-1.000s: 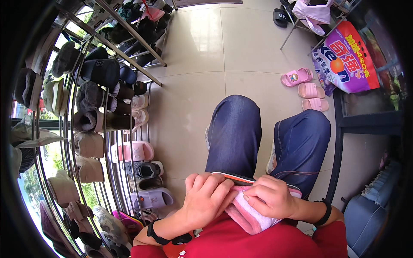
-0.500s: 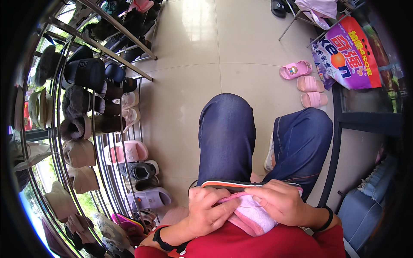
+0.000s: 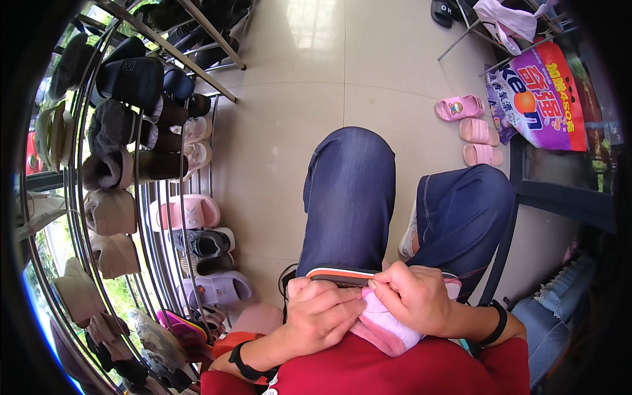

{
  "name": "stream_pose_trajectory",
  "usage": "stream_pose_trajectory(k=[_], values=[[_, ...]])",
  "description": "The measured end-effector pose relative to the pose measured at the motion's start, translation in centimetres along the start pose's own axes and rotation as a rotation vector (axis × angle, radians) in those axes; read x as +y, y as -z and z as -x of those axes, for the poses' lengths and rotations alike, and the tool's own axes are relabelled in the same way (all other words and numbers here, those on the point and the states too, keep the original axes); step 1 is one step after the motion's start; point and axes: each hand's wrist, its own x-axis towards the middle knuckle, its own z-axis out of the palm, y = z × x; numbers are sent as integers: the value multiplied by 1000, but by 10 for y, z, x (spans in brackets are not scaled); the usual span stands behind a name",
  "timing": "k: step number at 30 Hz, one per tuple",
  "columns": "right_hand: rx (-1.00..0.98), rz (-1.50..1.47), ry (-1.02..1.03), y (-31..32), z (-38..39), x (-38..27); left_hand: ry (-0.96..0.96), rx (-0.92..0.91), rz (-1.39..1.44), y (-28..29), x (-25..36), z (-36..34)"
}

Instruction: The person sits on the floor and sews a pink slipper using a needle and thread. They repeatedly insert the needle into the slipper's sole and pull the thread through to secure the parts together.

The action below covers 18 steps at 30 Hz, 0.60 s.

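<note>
While L fingers (image 3: 322,308) & R fingers (image 3: 394,284) pinch slipper (image 3: 385,322), rack (image 3: 197,72) stands L, sandals (image 3: 479,131) R.

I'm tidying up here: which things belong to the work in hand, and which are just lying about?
Work in hand:
- fuzzy slipper
- left hand and right hand, both holding it

Lying about:
- pink sandals
- purple-red bag
- racked shoes

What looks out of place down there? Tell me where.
A pink sandal with a cartoon figure sits on the floor, right side, with no visible match; the two pink slides beside it are plainer. No spill shows.
</note>
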Motion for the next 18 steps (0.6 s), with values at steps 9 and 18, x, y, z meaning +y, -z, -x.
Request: stream_pose_trajectory(k=[9,18], values=[[57,-104,9,-3,2,2,-5,19,26,0,0,-6],[15,-63,-25,-3,4,0,-8,-2,-7,-2,-3,-2]])
